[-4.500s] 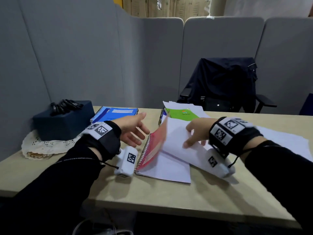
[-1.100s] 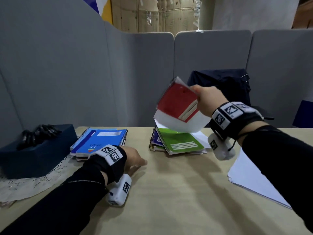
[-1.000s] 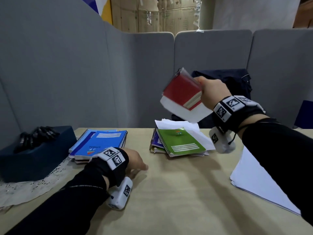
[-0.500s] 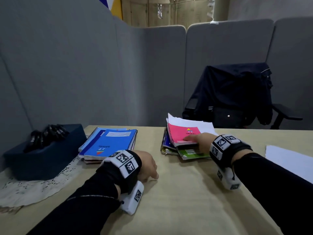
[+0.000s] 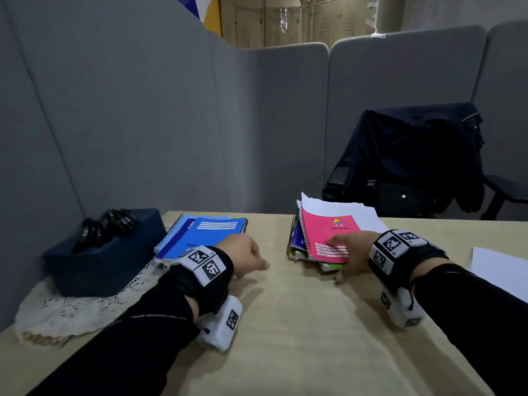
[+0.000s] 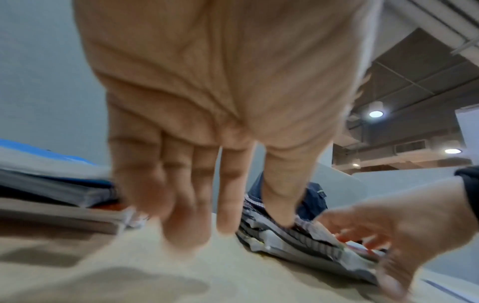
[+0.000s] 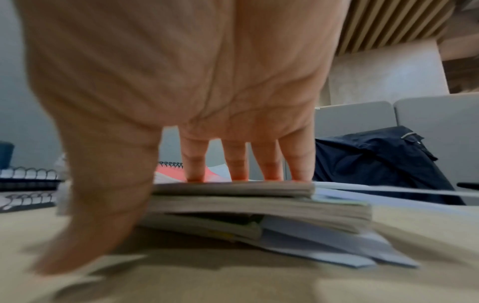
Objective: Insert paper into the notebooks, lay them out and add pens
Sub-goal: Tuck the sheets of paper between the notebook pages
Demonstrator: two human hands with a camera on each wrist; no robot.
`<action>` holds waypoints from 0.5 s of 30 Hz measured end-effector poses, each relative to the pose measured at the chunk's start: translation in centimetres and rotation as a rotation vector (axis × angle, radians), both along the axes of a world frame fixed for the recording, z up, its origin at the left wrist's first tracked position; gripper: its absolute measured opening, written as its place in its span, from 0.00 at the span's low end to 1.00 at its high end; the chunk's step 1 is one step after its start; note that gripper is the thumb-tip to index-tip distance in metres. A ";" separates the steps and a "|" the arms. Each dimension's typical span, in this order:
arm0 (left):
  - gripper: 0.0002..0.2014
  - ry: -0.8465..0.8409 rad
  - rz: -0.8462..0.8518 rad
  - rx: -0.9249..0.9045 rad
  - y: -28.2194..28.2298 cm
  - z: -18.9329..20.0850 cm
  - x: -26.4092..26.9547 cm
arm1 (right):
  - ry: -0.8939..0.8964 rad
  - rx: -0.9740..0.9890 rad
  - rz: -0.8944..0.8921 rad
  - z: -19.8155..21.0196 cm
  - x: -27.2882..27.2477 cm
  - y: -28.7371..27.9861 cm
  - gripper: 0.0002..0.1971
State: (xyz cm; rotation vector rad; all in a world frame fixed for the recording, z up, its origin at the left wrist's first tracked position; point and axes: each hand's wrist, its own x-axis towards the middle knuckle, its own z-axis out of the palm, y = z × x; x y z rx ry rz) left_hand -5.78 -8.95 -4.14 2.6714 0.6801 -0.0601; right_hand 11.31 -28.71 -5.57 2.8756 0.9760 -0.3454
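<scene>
The right hand (image 5: 350, 254) rests straight fingers (image 7: 268, 164) on the pink spiral-bound notebook (image 5: 328, 237) topping the filled pile at the far right of the tabletop (image 5: 300, 324), so that insertion seems done, and the empty, loosely spread left hand (image 5: 245, 258) must next fetch a blue spiral notebook (image 5: 208, 235) from the far-left pile.

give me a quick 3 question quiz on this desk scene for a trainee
1. True or false: the right hand rests its fingers on the pink notebook.
2. Where do the pens lie? A. on the dark blue box B. on the blue notebook C. in the left hand
3. Fill in: sheets of ____ stick out from the right-hand stack.

Key: 1 true; 2 A; 3 paper
</scene>
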 end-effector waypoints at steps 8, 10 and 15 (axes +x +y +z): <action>0.32 0.077 0.183 0.256 5.0 -0.5 -0.2 | 0.028 0.015 -0.054 0.1 -0.2 0.7 0.47; 0.35 0.103 0.192 0.303 5.5 -1.2 0.3 | 0.035 0.027 -0.057 -0.1 -0.1 0.6 0.48; 0.15 0.019 0.168 0.398 5.8 -1.5 1.0 | 0.024 0.067 -0.065 -0.5 -0.5 0.4 0.47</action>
